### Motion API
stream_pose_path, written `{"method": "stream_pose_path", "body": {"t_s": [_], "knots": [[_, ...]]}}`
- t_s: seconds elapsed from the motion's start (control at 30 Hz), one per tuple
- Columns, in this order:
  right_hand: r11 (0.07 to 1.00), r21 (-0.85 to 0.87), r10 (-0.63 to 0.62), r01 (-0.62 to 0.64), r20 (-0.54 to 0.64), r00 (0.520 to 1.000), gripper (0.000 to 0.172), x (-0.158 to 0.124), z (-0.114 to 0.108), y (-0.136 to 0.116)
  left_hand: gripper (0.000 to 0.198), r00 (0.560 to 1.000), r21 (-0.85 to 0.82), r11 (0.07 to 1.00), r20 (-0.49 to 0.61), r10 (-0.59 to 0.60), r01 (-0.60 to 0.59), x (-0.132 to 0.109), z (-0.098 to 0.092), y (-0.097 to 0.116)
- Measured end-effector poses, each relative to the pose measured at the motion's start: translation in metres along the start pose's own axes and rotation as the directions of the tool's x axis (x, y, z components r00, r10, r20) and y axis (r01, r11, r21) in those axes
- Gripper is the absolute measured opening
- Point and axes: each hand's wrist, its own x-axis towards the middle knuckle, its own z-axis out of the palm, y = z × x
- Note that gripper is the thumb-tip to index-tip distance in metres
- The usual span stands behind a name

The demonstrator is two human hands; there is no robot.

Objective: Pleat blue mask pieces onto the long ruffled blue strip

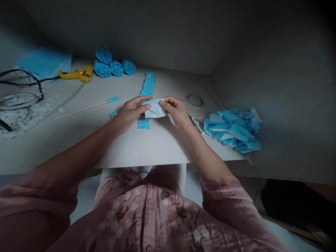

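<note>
A small pale piece of fabric [155, 110], white on the side facing me, is stretched between my two hands above the table. My left hand [133, 111] pinches its left end between thumb and fingers. At the other end, my right hand [175, 107] grips the upper right corner the same way. Beneath them lies a blue ruffled strip [148, 84], running away from me, and a short blue piece [143, 123] shows below the hands. Left of my left hand rests a thin stick with a blue tip [113, 99].
Several rolled blue fabric roses [103, 68] sit at the back, beside a yellow glue gun [88, 72] with an orange light. Blue sheets [46, 63], a black cable and white scraps are at left. A tape ring [195, 100], scissors [197, 125] and a blue fabric heap [233, 129] lie right.
</note>
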Motion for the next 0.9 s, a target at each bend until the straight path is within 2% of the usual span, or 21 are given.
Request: {"method": "stream_pose_path", "body": {"t_s": [0.1, 0.23, 0.33, 0.47, 0.6, 0.73, 0.9], "knots": [[1.0, -0.01, -0.007, 0.008, 0.005, 1.0, 0.062, 0.0, -0.001, 0.002, 0.033, 1.0, 0.005, 1.0, 0.022, -0.013, 0.013, 0.0, -0.001, -0.001], [1.0, -0.006, -0.025, 0.026, 0.04, 0.999, 0.058, 0.0, -0.001, 0.005, 0.03, 0.998, 0.05, 0.998, 0.04, -0.042, 0.04, -0.001, -0.002, -0.004], [0.999, -0.01, -0.029, 0.03, 0.08, 0.996, 0.061, -0.001, -0.002, 0.005, 0.028, 1.0, 0.042, 0.999, 0.012, -0.022, 0.021, -0.002, -0.002, -0.003], [0.998, -0.049, 0.043, -0.036, 0.149, 0.988, 0.071, -0.002, -0.004, 0.007, 0.025, 0.999, 0.035, 0.999, -0.034, -0.016, 0.017, -0.003, 0.0, 0.004], [0.993, -0.109, 0.046, -0.035, 0.107, 0.993, 0.07, -0.001, -0.01, 0.008, 0.028, 0.996, 0.02, 0.999, -0.077, -0.032, 0.033, -0.002, 0.001, 0.011], [0.971, -0.215, -0.099, 0.104, 0.036, 0.994, 0.063, 0.0, -0.015, 0.005, 0.021, 0.993, -0.024, 0.998, -0.101, -0.065, 0.063, -0.001, 0.001, 0.014], [0.882, -0.333, -0.298, 0.333, 0.151, 0.942, 0.042, -0.003, -0.015, 0.001, 0.018, 0.993, -0.08, 0.993, -0.08, -0.091, 0.085, -0.003, 0.003, 0.015]]}}
